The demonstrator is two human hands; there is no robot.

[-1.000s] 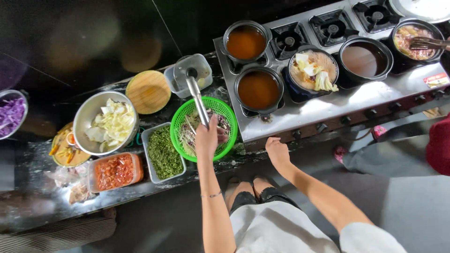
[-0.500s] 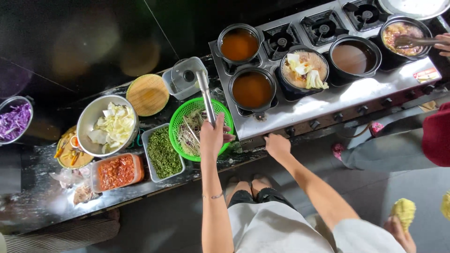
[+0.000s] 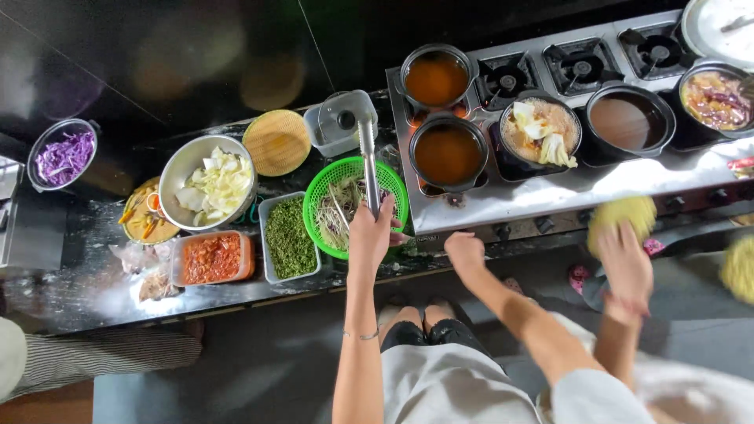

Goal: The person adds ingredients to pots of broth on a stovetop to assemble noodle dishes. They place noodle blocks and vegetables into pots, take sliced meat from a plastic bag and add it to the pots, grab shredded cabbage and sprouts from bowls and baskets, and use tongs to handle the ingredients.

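Nearest, the right hand is rested, empty and loosely curled, on the edge of the steel stove counter. Just beside it, the left hand is wrapped tight around long metal tongs, whose tips are held over the round green plastic basket of pale sprouts; whether anything is pinched between them cannot be told. Beyond, the dark pot of orange broth is judged untouched, so the portioning appears barely begun. A co-worker's hand is seen with a yellow noodle bundle.
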